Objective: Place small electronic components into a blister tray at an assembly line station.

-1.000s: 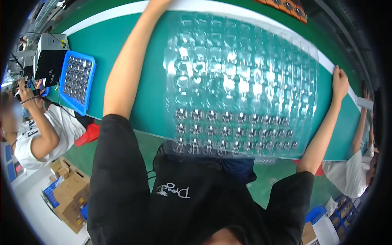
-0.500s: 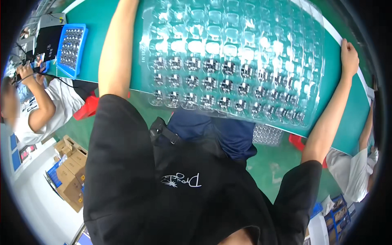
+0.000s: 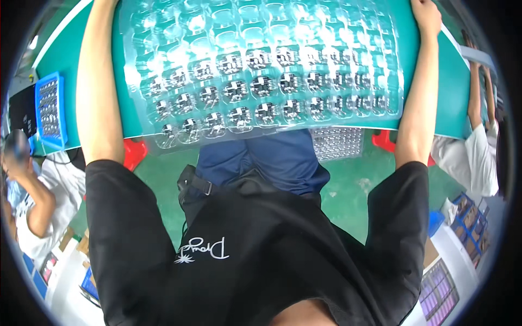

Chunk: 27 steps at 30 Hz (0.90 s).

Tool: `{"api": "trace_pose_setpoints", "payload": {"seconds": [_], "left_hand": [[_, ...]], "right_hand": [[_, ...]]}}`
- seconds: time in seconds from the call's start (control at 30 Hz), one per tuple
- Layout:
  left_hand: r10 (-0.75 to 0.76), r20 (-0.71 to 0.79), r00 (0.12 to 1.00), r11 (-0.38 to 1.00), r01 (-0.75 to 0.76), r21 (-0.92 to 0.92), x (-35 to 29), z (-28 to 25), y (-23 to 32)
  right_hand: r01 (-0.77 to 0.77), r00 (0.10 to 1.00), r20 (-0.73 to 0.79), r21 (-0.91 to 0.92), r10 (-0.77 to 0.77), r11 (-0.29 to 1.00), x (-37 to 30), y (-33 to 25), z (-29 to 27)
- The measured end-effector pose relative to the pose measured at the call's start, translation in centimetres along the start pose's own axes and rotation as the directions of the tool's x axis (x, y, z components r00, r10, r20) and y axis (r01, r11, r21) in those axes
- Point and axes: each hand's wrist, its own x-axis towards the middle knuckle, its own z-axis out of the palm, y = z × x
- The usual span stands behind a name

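A large clear plastic blister tray [image 3: 225, 35] lies across the green table in front of me, its near edge jutting past the table edge. Small dark and silver parts [image 3: 262, 86] fill the pockets of its nearest rows; glare on the farther rows hides what they hold. My left forearm passes the tray's left side, and its hand is cut off by the upper edge of the view. Beyond the tray's right side is my right hand [image 3: 428, 17], fingers curled closed. Whatever they may grip cannot be made out.
On the left of the green table [image 3: 454, 81] stands a blue tray [image 3: 63, 111] of small parts, near a seated person. Below the table edge lies another clear tray [image 3: 337, 142]. Red stools [image 3: 135, 154] stand under the table. Another person's arms [image 3: 475, 98] are at the right.
The view has turned, so the table and blister tray sit further left. My right hand appears higher and further left, closer to the tray. My left hand remains beyond the upper edge.
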Motion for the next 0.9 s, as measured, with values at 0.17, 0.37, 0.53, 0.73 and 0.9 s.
{"api": "trace_pose_setpoints", "payload": {"seconds": [0.17, 0.37, 0.53, 0.73, 0.9], "left_hand": [[-0.103, 0.090, 0.991, 0.995, 0.101, 0.024, -0.2, -1.1, 2.4], [-0.038, 0.098, 0.995, 0.999, 0.040, -0.025, 0.3, -0.9, 2.4], [-0.070, -0.091, 0.993, 0.991, 0.058, -0.123, 0.2, -1.5, 3.1], [0.248, -0.022, 0.968, 0.850, -0.207, 0.484, -0.2, -3.5, 1.1], [0.067, 0.120, 0.990, 0.817, -0.124, 0.563, 0.2, -3.2, -1.2]], "right_hand": [[0.086, 0.996, -0.003, 0.221, -0.087, 0.971, -4.7, -6.8, -8.2], [0.086, 0.995, -0.060, 0.224, -0.074, 0.971, -5.4, -6.5, -7.6], [0.098, 0.995, -0.019, 0.352, -0.097, 0.931, -7.6, -7.7, -7.9], [0.095, 0.993, 0.036, 0.344, -0.114, 0.934, -8.2, -7.5, -8.2], [0.094, 0.995, -0.004, 0.384, -0.100, 0.918, -8.4, -8.2, -9.5]]}}
